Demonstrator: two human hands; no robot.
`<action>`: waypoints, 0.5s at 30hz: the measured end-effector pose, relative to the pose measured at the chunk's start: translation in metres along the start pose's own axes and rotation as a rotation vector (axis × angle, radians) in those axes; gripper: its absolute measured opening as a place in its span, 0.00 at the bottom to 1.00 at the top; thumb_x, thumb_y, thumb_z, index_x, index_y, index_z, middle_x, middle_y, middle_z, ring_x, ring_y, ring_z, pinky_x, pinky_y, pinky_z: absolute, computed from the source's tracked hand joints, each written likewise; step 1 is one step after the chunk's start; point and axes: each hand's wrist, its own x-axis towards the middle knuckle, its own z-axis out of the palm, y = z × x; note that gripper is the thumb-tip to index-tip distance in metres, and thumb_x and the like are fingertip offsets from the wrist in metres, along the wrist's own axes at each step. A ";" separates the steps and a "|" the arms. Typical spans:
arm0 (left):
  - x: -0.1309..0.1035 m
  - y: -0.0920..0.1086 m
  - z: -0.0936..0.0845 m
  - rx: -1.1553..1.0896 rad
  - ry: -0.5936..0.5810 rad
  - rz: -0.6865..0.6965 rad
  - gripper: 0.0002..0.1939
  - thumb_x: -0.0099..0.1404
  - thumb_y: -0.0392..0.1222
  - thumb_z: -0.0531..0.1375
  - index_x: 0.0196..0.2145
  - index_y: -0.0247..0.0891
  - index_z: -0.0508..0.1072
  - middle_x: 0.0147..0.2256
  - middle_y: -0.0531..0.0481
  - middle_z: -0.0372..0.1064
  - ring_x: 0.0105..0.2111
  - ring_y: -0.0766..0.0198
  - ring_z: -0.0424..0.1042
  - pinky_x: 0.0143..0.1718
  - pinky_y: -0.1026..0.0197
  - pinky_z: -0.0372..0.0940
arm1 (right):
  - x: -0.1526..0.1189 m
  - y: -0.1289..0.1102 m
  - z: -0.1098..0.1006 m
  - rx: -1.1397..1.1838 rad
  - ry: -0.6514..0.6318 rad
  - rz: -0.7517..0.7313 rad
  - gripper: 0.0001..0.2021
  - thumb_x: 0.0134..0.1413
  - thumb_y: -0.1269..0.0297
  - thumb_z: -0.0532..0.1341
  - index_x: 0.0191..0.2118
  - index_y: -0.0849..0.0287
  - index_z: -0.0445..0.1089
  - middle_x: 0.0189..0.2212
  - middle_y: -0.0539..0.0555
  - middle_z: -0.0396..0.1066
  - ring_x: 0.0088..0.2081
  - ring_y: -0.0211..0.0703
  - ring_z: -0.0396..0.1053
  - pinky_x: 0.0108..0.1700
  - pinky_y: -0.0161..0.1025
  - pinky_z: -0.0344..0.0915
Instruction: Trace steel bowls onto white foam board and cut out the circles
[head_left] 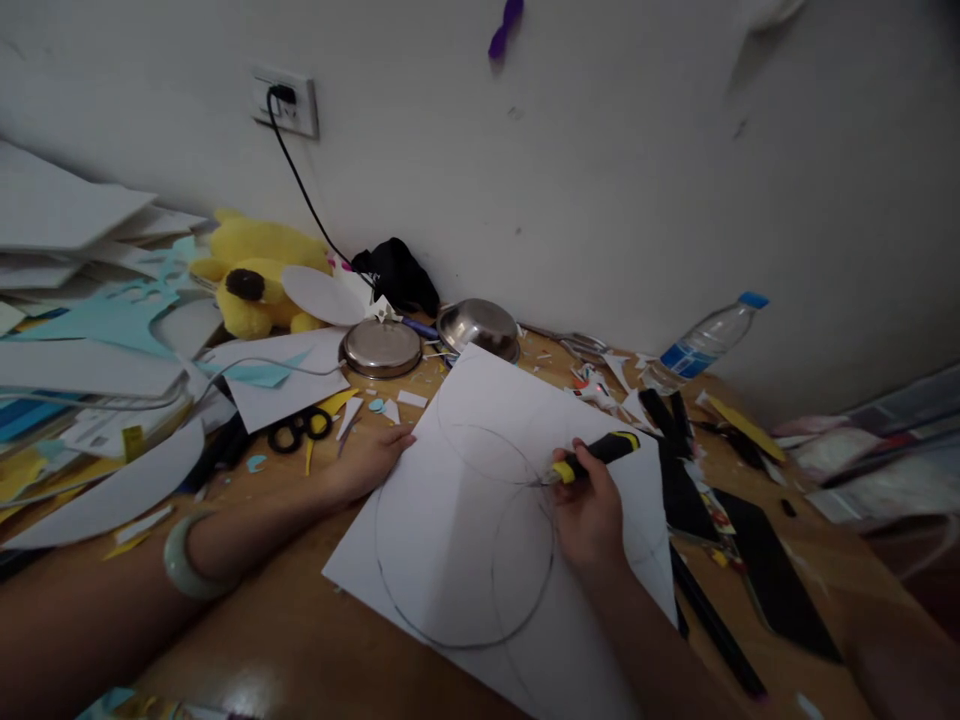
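Note:
A large white board [465, 545] lies at a slant on the wooden table before me, with overlapping circles drawn on it in dark line. My left hand [375, 458] grips the board's left edge; a pale bangle [184, 558] is on that wrist. In my right hand [592, 515] is a yellow-and-black utility knife [606, 455], closed between thumb and fingers. Its tip points left and meets the board near where the drawn lines cross. Black-handled scissors [300, 430] rest left of my left hand.
Behind the board stand a round metal lid [381, 347] and an upturned metal bowl [478, 325]. A yellow plush toy [262, 255] sits by stacked white sheets [67, 205]. On the right are a tilted plastic bottle [709, 340] and a dark flat slab [776, 575]. Scraps litter the table.

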 end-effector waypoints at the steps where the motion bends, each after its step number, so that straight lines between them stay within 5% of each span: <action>1: -0.001 0.001 0.001 0.013 0.013 -0.007 0.14 0.56 0.52 0.59 0.33 0.40 0.74 0.35 0.50 0.73 0.42 0.52 0.68 0.40 0.57 0.63 | 0.002 0.001 0.001 0.019 0.010 0.025 0.17 0.33 0.63 0.67 0.33 0.59 0.63 0.21 0.48 0.68 0.17 0.29 0.57 0.15 0.27 0.52; 8: -0.004 0.013 -0.005 -0.321 -0.176 -0.182 0.11 0.57 0.48 0.60 0.30 0.37 0.71 0.29 0.51 0.72 0.32 0.61 0.70 0.34 0.61 0.64 | 0.005 -0.005 0.003 0.096 0.028 0.108 0.17 0.32 0.67 0.68 0.32 0.60 0.63 0.20 0.49 0.69 0.16 0.27 0.56 0.14 0.23 0.53; 15: -0.010 0.028 -0.010 -0.382 -0.353 -0.166 0.06 0.55 0.36 0.57 0.31 0.35 0.73 0.29 0.55 0.71 0.31 0.66 0.68 0.31 0.69 0.61 | 0.007 -0.005 0.002 0.099 0.000 0.154 0.15 0.33 0.68 0.68 0.30 0.61 0.63 0.19 0.48 0.69 0.15 0.26 0.54 0.13 0.23 0.53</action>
